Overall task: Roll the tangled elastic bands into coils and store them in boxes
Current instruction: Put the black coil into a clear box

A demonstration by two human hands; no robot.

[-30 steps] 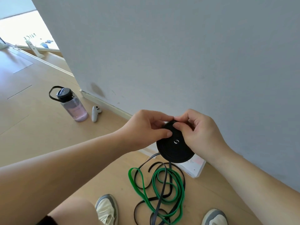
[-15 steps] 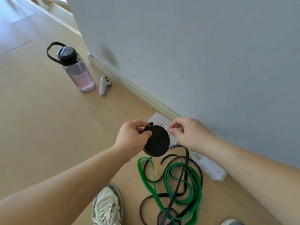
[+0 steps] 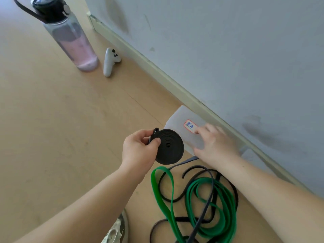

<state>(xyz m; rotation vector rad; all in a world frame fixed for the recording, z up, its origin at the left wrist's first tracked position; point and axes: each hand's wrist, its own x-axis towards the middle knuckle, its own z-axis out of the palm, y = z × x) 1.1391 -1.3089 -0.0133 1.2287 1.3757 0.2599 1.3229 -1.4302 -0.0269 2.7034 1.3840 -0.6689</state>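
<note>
Fingers of the left hand are pinching the black coil; the blurred right hand, fingers straight, is partly hiding the box.

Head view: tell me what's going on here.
A person is sorting elastic bands on the floor. The left hand pinches a black band already rolled into a flat coil, held up off the floor. The right hand is stretched, fingers straight, over the closed white box by the wall, near its label; motion blur hides whether it touches. A tangle of green and black bands lies unrolled on the floor below the hands.
</note>
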